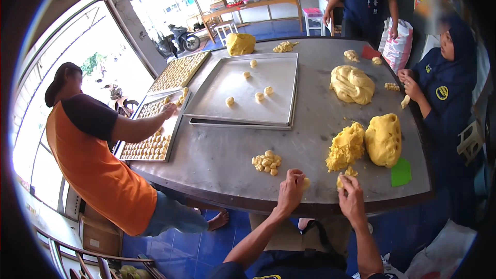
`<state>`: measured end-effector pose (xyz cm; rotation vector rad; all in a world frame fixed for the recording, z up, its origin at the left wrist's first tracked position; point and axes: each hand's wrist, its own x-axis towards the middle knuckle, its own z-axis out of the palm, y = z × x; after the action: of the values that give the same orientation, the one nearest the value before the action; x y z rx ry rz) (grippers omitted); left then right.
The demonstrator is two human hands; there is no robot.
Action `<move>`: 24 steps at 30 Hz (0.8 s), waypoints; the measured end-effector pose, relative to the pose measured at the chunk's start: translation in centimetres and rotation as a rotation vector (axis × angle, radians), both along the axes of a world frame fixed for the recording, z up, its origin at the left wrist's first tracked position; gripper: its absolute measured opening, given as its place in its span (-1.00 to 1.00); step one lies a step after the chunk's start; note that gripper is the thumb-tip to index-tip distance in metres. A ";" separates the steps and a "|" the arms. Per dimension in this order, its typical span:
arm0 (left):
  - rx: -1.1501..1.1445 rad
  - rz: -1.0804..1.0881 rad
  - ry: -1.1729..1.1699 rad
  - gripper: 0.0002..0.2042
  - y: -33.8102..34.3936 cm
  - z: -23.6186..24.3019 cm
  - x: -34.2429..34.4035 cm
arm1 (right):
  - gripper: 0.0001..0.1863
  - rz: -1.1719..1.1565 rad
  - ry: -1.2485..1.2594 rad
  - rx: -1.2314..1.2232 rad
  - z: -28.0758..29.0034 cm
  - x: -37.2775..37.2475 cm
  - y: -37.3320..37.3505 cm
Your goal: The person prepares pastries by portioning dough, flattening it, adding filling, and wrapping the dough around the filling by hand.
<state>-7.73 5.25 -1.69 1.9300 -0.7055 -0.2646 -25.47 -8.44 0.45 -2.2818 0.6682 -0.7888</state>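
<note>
My left hand (291, 192) is at the near edge of the metal table, its fingers curled round a small pale dough piece (306, 183). To its right, my right hand (352, 197) pinches a small lump of yellow crumbly paste (340, 181); the fingers partly hide it. Just beyond the right hand rises a rough mound of the same yellow paste (345, 147), with a few loose crumbs about it. A large smooth yellow lump (383, 140) stands against the mound's right side. Left of my left hand lies a pile of small pale dough pieces (266, 162).
A green scraper (401, 172) lies by the right edge of the table (227, 150). Large pale dough (352, 84) sits farther back. A tray (206, 98) holds several balls. At left, a person in orange (103, 160) reaches over a filled tray (168, 150); another person (444, 80) handles dough at right.
</note>
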 end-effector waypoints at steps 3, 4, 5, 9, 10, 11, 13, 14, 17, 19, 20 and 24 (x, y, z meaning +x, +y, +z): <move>-0.004 -0.022 0.222 -0.68 -1.1 0.4 -0.6 | -0.62 0.065 -0.110 0.086 0.2 2.7 2.1; -0.005 -0.020 0.218 -0.68 -1.6 0.4 -1.4 | -0.64 0.069 -0.124 0.027 -0.1 3.3 2.4; -0.081 -0.108 0.137 -0.68 -1.9 0.4 -2.5 | -0.64 0.071 -0.127 0.025 -0.1 3.8 2.6; -0.200 -0.181 0.270 -0.73 -2.7 1.8 -1.6 | -0.70 0.053 -0.101 0.014 1.4 4.1 1.9; -0.195 -0.173 0.389 -0.75 -2.6 2.2 -0.9 | -0.71 0.077 -0.122 0.020 2.0 3.9 1.6; -0.036 -0.209 0.373 -0.80 -2.5 1.9 0.0 | -0.69 0.129 -0.088 -0.083 2.9 4.0 1.7; 0.056 -0.285 0.099 -0.79 -1.9 -1.8 1.1 | -0.69 0.206 -0.081 -0.049 1.4 4.7 2.7; 0.153 -0.376 -0.169 -0.76 -2.1 -1.9 1.0 | -0.69 0.262 -0.067 -0.012 1.0 4.9 2.8; 0.033 -0.273 -0.127 -0.69 -1.7 -2.4 -0.3 | -0.75 0.163 -0.130 0.173 0.6 5.1 3.2; -0.017 -0.241 -0.118 -0.62 -1.7 -2.5 -0.8 | -0.77 0.100 -0.133 0.294 0.4 5.2 3.4; -0.014 -0.242 -0.116 -0.62 -1.6 -2.3 -0.7 | -0.77 0.103 -0.070 0.175 0.5 5.1 3.6; 0.003 -0.352 -0.068 -0.62 -1.2 -1.4 -0.6 | -0.80 0.115 -0.003 -0.238 -0.1 5.2 4.2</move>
<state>-8.36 4.03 -3.11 1.8164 -1.0911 -0.4180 -20.29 -4.25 0.39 -2.5063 0.4569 -0.8548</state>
